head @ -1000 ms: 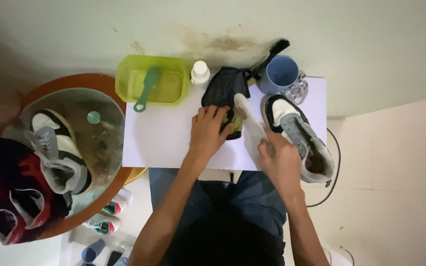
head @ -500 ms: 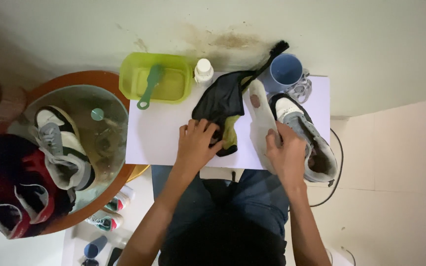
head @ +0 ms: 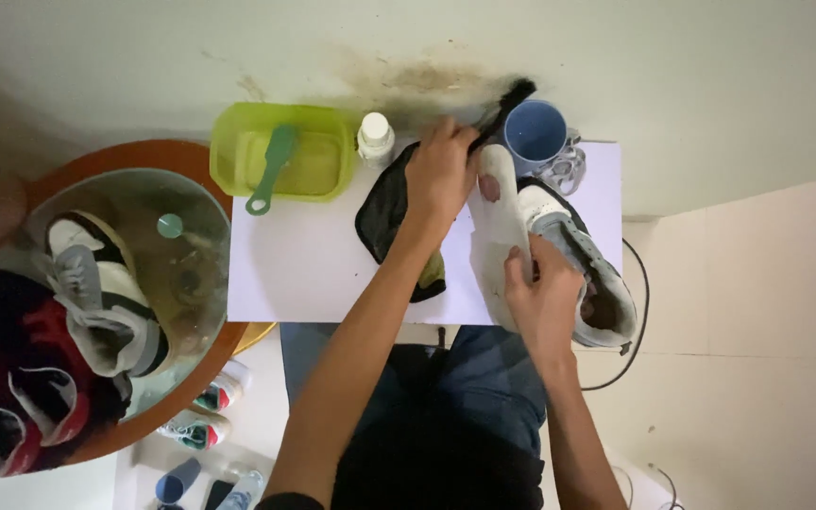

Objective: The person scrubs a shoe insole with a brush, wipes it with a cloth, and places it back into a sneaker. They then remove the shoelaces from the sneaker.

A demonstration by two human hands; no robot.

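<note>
White paper covers your small table (head: 314, 264) against the pale wall. Your right hand (head: 545, 293) clamps the white sneaker (head: 502, 236), tipped sole-up beside the black cloth (head: 384, 208). Your left hand (head: 441, 170) curls around the black-bristled brush (head: 502, 109) near the blue plastic cup (head: 533, 132). It looks like the scrubbing stage; steady the shoe and work the bristles along the sole.
</note>
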